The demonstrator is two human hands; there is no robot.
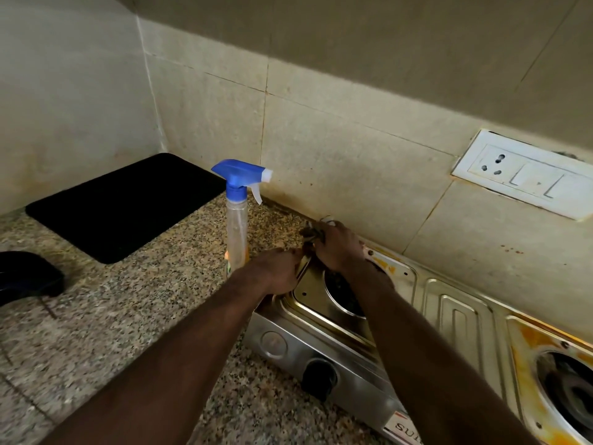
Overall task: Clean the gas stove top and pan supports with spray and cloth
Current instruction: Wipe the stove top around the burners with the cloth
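Observation:
A steel two-burner gas stove stands on the granite counter at the right, with orange grime around both burner openings. My right hand grips a dark crumpled cloth at the stove's far left corner. My left hand curls over the left edge of the stove top beside the left burner plate. A clear spray bottle with a blue trigger head stands upright on the counter just left of my hands. No pan supports are in view.
A black mat lies in the counter's back left corner. A dark round object sits at the left edge. A white socket and switch plate is on the tiled wall at right. The stove's black knob faces front.

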